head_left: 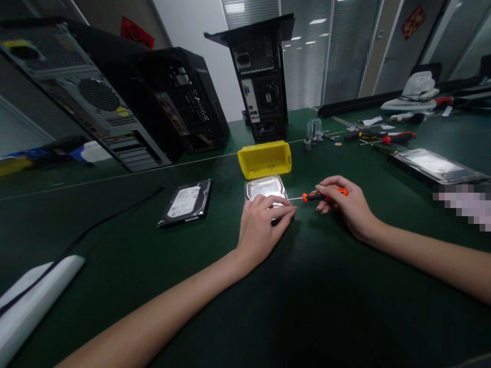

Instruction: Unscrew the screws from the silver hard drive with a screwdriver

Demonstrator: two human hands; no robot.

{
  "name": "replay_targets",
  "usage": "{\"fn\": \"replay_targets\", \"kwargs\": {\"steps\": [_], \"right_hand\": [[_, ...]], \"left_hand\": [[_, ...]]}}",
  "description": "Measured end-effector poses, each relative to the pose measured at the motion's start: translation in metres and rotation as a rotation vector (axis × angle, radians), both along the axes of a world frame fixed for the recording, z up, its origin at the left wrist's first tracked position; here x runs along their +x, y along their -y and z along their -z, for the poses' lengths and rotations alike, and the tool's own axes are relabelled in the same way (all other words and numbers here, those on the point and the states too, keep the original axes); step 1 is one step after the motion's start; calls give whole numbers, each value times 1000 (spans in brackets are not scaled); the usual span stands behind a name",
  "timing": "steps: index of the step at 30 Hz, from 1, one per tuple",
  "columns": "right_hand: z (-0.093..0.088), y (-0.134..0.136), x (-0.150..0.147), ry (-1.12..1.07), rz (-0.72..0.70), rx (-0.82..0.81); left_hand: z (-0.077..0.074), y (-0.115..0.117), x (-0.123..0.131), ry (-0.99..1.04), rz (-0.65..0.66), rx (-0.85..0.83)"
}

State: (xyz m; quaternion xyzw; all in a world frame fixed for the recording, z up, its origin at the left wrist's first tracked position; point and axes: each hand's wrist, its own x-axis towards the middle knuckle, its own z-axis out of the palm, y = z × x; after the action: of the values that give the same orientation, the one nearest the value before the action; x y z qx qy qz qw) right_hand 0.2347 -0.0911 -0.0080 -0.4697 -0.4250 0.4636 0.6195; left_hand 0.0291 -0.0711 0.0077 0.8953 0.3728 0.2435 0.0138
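Observation:
A silver hard drive (264, 185) with a white label lies on the green tabletop in front of me. My left hand (263, 220) rests over its near part, fingers closed around the drive's near right corner and hiding much of it. In my right hand (341, 202) is an orange and black screwdriver (322, 196), gripped by the handle. Its thin shaft points left, and the tip is at the drive's right side; whether it sits in a screw is too small to tell. Just behind the drive, a yellow plastic bin (265, 161) lies with its opening toward me, a few tiny pieces inside.
Another hard drive (187, 201) lies to the left, and one more (433, 166) at the right. Black computer cases (264, 82) stand along the back. Pliers (399, 137) and other tools lie back right. A black cable (95, 225) crosses the left side.

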Motion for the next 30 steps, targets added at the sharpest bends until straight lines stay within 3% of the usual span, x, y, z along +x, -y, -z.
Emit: {"fn": "replay_targets", "kwargs": {"steps": [20, 30], "right_hand": [[2, 0, 1, 8, 2, -13], [1, 1, 0, 16, 1, -16]], "left_hand": [[-2, 4, -7, 21, -15, -27], [2, 2, -7, 70, -122, -36]]}}
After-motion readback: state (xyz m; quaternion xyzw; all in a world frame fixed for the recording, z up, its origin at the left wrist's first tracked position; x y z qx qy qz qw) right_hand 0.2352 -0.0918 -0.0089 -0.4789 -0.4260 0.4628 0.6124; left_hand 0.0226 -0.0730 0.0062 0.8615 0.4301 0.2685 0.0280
